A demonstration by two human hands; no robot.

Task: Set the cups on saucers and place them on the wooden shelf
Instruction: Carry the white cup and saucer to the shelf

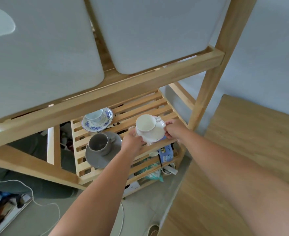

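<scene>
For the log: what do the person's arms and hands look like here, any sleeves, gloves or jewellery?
Both forearms are bare up to the frame edge, with no sleeves in view. The left hand and right hand wear no gloves. No watch, bracelet or ring shows, though most of the fingers are hidden behind the saucer they hold.

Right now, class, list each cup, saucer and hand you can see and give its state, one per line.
White cup: upright on white saucer.
White saucer: gripped by both hands.
Left hand: on saucer's edge.
Right hand: on opposite edge.
Grey cup: upright on grey saucer, shelved.
Blue-patterned saucer: shelved, carrying a cup.
</scene>
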